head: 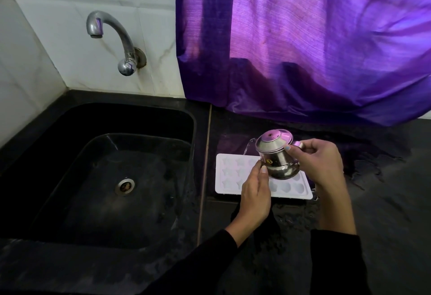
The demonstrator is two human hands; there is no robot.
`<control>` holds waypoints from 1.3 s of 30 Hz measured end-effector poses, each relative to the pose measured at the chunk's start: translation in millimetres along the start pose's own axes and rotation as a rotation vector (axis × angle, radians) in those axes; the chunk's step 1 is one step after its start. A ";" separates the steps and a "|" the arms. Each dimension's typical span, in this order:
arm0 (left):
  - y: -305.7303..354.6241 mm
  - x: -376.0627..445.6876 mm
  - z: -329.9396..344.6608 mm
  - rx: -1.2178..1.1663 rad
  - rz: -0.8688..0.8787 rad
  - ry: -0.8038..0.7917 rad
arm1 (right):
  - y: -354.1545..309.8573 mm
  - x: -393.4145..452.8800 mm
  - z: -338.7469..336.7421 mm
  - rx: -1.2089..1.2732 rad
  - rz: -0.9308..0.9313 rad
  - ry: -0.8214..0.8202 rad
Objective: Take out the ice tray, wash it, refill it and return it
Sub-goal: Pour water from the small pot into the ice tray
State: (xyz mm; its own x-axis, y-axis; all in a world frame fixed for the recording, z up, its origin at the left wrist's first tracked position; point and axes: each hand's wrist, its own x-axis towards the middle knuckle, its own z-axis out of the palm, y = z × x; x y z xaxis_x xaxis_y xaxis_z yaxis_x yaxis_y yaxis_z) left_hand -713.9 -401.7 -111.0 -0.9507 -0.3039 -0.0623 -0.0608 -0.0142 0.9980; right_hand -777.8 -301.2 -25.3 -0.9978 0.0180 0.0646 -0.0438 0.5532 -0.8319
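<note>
Refill step. Ice tray flat on counter, at 3 o'clock from sink. My right hand grips the tilted steel pot; left hand steadies its side, fingers touching. Next: pour evenly across cells. Water level in cells unreadable; pot hides the middle cells.

Both arms wear long black sleeves reaching the wrists.

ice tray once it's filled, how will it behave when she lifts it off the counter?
The white ice tray looks thin and wide, so it will probably flex and spill if lifted by one end. The counter around it looks wet, so its rim may be slippery. The shallow star-shaped cavities suggest water sloshes out with any tilt.
</note>
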 end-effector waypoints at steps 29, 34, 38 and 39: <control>7.8 0.6 -16.0 -0.053 0.012 0.083 | -15.0 4.0 15.4 0.121 -0.030 -0.053; 6.4 2.1 -17.2 -0.061 0.004 0.086 | -15.8 4.9 19.6 0.084 -0.035 -0.043; 3.7 2.5 -17.9 -0.066 -0.001 0.082 | -16.5 4.7 22.3 0.055 -0.029 -0.037; 3.5 2.2 -18.3 -0.064 -0.002 0.077 | -16.9 4.3 22.7 0.049 -0.026 -0.037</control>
State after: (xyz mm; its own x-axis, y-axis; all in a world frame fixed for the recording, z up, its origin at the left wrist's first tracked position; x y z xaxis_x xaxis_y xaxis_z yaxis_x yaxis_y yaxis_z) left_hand -710.7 -419.8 -107.5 -0.9241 -0.3764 -0.0664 -0.0409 -0.0753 0.9963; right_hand -782.4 -329.4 -23.5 -0.9974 -0.0270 0.0670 -0.0714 0.5120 -0.8560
